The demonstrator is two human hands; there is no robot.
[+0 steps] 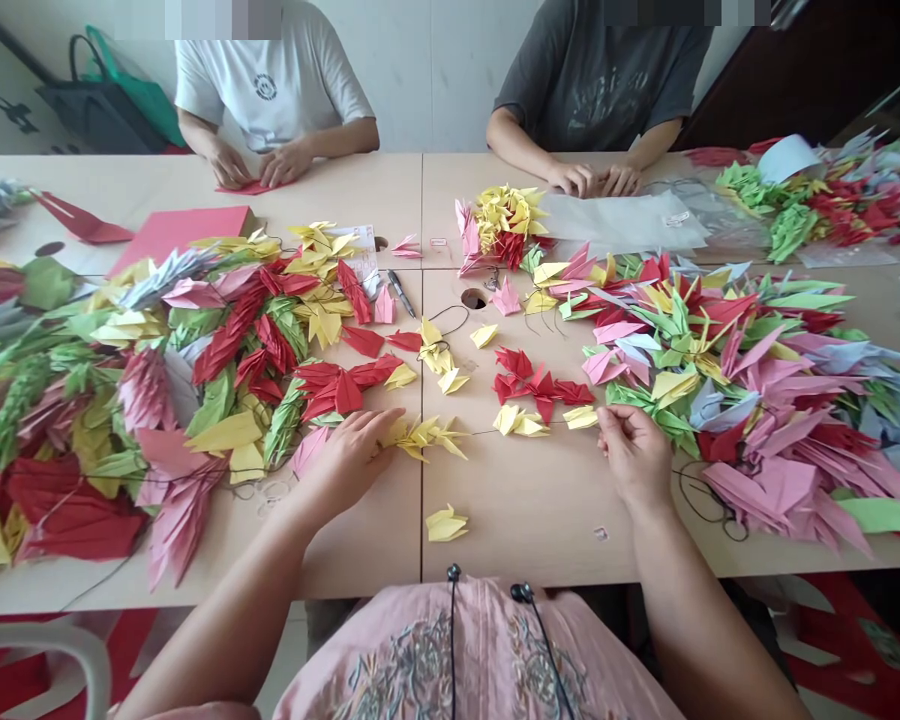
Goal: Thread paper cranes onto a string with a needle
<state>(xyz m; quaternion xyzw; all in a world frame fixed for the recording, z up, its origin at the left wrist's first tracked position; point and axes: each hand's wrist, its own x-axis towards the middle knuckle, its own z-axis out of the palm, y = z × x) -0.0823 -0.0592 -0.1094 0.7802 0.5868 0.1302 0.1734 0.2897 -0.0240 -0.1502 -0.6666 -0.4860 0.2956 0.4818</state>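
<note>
We are apparently stringing yellow paper pieces (pixel 521 421) across the near desk (pixel 510 505), our right hand (pixel 637 452) pinching the thread (pixel 480 433), our left hand (pixel 356 455) touching the yellow cluster (pixel 433 438), its grip unclear; sliding pieces leftward is probably calling for tautness.

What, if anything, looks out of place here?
One yellow folded-paper piece lies alone at the near side, apart from similar pieces on a thin dark thread; a small, flat paper scrap also looks stray.
</note>
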